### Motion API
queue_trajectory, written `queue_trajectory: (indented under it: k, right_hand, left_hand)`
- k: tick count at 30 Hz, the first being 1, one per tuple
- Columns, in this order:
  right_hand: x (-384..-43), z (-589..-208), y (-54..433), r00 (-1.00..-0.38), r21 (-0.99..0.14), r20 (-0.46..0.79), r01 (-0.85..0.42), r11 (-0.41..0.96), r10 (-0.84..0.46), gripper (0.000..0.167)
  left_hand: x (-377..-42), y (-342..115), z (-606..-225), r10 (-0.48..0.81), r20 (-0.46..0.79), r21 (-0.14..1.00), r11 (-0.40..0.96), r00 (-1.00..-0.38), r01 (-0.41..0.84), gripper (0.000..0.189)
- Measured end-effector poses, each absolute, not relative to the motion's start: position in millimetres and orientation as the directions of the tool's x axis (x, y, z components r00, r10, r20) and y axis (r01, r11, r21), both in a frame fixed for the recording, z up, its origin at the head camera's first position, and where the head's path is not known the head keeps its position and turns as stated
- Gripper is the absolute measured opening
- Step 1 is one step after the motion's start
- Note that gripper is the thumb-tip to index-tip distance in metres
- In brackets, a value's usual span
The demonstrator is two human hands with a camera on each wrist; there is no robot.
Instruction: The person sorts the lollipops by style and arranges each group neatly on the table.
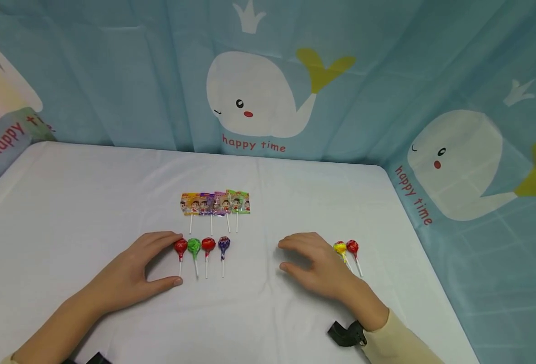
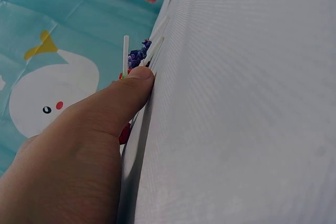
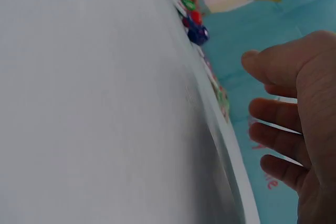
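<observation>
My left hand point(image 1: 133, 275) lies at the left end of a row of round lollipops. Its fingertips reach the head of the leftmost red lollipop point(image 1: 181, 246), and its thumb lies beside the stick's lower end. Along the row to the right come a green lollipop point(image 1: 194, 246), another red lollipop point(image 1: 208, 244) and a purple lollipop point(image 1: 224, 243). In the left wrist view the thumb point(image 2: 139, 80) partly hides the row. My right hand point(image 1: 315, 263) hovers right of the row with fingers loosely bent and nothing between them, as the right wrist view also shows.
Behind the row, several flat lollipops in printed wrappers point(image 1: 215, 203) lie side by side, sticks toward me. Right of my right hand lie a yellow lollipop point(image 1: 340, 247) and a red lollipop point(image 1: 352, 246). A white cloth point(image 1: 113, 192) covers the table; a blue whale-print curtain point(image 1: 158, 91) hangs behind.
</observation>
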State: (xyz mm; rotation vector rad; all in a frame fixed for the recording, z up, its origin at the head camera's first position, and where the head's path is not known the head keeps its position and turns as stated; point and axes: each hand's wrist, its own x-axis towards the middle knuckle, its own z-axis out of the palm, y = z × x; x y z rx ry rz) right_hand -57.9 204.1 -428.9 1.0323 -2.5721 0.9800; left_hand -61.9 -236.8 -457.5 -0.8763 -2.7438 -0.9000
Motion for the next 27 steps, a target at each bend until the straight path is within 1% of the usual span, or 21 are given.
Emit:
queue_trajectory:
  k: [4,9,27]
  right_hand:
    - [-55,-430,217,-0.758,-0.503,0.409,-0.652,0.567,-0.508,0.041]
    - [-53,-427,234,-0.770,-0.494,0.416,-0.638,0.591,-0.484,0.044]
    - [-50,-422,307,-0.796,-0.449,0.343,-0.606,0.657,-0.499,0.060]
  left_hand:
    - [-61,-238,-458,0.491,0.281,0.495,0.662,-0.825,0.563,0.089]
    - [-62,-239,-458,0.490,0.277,0.491,0.668,-0.827,0.560,0.089]
    - [-63,-236,-458,0.491,0.289,0.501,0.654,-0.822,0.567,0.089]
